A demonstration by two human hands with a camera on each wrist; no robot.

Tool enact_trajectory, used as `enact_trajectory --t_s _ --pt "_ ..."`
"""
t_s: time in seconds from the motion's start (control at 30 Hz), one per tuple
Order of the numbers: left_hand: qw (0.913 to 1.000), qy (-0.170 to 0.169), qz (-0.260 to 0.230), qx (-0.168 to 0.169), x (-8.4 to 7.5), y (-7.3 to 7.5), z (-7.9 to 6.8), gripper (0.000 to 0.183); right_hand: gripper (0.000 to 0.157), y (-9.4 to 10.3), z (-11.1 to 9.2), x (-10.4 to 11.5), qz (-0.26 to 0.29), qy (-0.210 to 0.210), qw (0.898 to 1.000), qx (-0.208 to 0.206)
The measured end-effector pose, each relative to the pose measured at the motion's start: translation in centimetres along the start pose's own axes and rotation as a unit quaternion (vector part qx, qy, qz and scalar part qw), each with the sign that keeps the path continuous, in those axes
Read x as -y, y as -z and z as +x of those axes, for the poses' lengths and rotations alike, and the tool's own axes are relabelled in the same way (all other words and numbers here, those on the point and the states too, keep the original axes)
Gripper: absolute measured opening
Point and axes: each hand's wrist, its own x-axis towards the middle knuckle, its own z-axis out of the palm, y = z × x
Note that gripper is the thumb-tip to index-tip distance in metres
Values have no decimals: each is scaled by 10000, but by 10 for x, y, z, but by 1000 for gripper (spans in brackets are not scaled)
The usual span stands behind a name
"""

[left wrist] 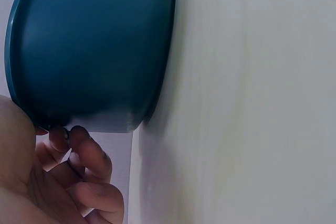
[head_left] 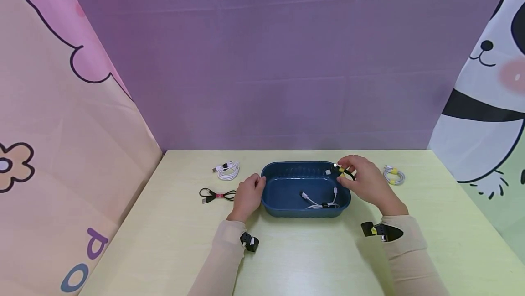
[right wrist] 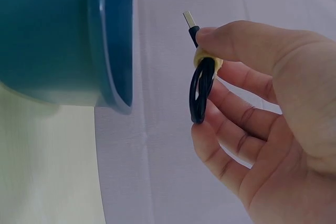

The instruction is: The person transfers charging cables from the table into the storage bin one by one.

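Pinching a yellow-tied black cable [right wrist: 198, 109] between thumb and fingers, the right hand [head_left: 365, 182] held it above the right end of the blue basin [head_left: 287, 192] — metal plug exposed. The left hand [head_left: 248, 195] gripped the basin's left rim, fingers curled. A white cable [head_left: 324, 205] lay inside; a white coil [head_left: 229, 167] and red-tied black cable [head_left: 219, 195] lay left, a yellow-tied white coil [head_left: 393, 172] right.

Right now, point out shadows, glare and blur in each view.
Head view: a soft shadow lies on the table beside the right sleeve; left wrist view: the blue bin shows a pale, hazy patch on its wall; right wrist view: a faint highlight runs along the bin's rim, the black cable looks fairly sharp.
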Motion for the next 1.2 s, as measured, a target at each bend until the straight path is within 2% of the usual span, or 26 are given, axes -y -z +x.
enact_trajectory --t_s 1.2 --pt "10000 18 -8 -45 1 0 0 34 39 -10 2 2 -71 258 9996 34"
